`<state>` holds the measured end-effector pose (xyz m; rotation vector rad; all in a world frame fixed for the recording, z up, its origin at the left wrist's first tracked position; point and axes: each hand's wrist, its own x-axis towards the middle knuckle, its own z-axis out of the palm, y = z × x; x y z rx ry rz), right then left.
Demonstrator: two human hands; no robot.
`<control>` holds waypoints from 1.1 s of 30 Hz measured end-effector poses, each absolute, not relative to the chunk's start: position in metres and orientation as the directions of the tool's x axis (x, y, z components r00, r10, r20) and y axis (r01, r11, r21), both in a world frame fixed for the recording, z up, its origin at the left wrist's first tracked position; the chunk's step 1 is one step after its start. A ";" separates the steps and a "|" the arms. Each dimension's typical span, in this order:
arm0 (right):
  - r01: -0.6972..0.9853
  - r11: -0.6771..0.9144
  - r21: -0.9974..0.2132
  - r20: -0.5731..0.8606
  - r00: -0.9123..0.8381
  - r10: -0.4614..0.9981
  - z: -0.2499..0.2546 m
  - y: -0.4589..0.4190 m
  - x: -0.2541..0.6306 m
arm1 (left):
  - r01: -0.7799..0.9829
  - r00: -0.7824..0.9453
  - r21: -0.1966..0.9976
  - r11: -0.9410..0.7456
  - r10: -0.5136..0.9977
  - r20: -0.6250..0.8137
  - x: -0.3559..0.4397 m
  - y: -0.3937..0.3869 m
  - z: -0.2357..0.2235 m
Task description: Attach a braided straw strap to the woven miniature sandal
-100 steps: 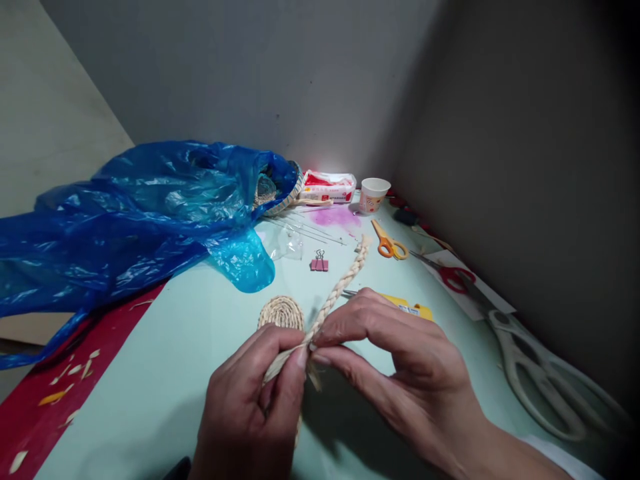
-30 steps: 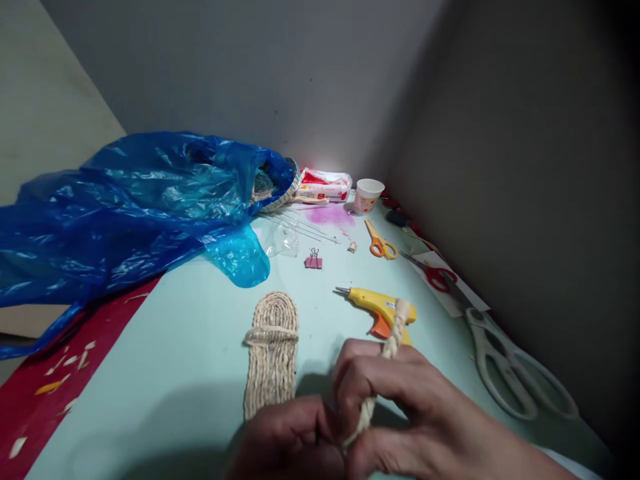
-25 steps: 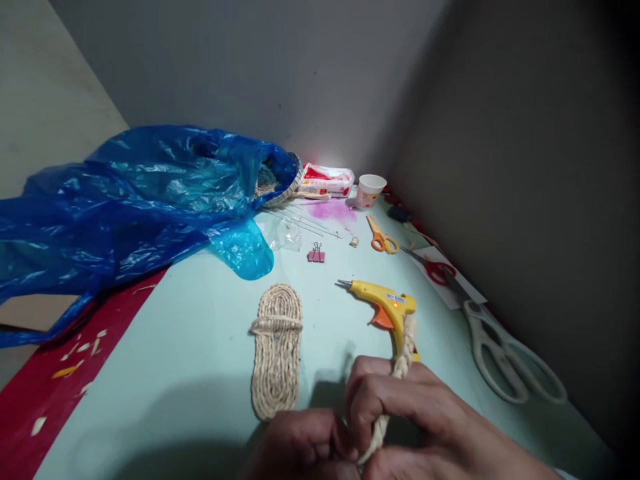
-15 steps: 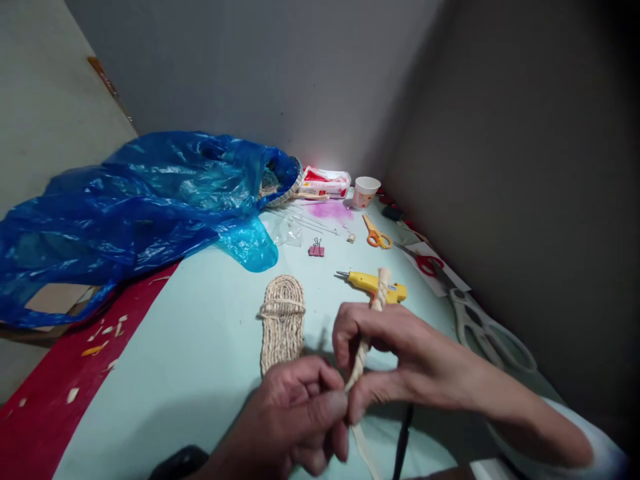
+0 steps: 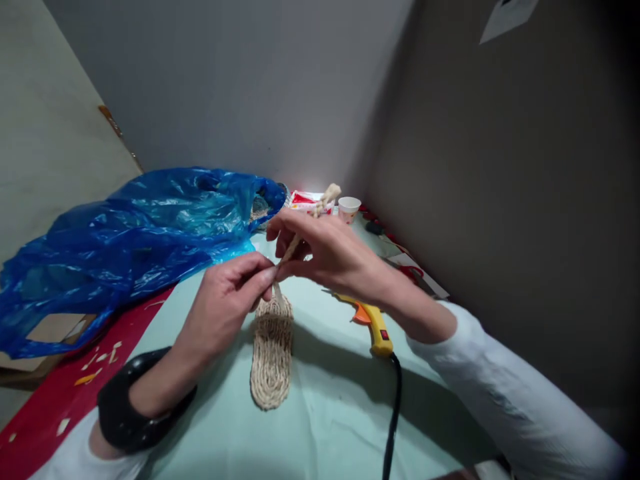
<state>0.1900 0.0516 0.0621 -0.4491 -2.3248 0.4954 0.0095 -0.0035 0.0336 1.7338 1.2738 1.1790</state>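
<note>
Though part of it runs behind my knuckles, the pale braid point(image 5: 291, 247) slants across the middle of the frame, held up off the counter point(image 5: 325, 420), its blunt tip at upper centre. I judge it very light and soft, bending easily, with a dry, faintly rough surface that should not slip; single strands would likely fray if tugged. The plaited part seems the surest hold, near the lower end where it thins. My left fingers point(image 5: 257, 285) are pinched together on that end, thumb against forefinger; my right fingers point(image 5: 299, 268) nip it just beside them, the others loosely curled about the plait. Below, at lower centre, lies a coiled oval mat point(image 5: 271, 363); right of it, a yellow glue gun point(image 5: 377, 333); at left, a blue bag point(image 5: 150, 220).
</note>
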 end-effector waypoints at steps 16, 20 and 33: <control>-0.241 0.601 -0.762 0.640 -0.422 0.642 -0.002 0.022 0.197 | 0.640 0.233 0.447 -0.625 0.712 0.663 0.017 -0.034 0.004; -0.280 0.641 -0.714 0.697 -0.365 0.617 -0.004 0.017 0.194 | 0.714 0.198 0.391 -0.581 0.704 0.682 0.017 -0.042 -0.001; -0.318 0.613 -0.723 0.691 -0.320 0.648 -0.010 0.014 0.193 | 0.774 0.210 0.301 -0.557 0.675 0.707 0.023 -0.042 -0.010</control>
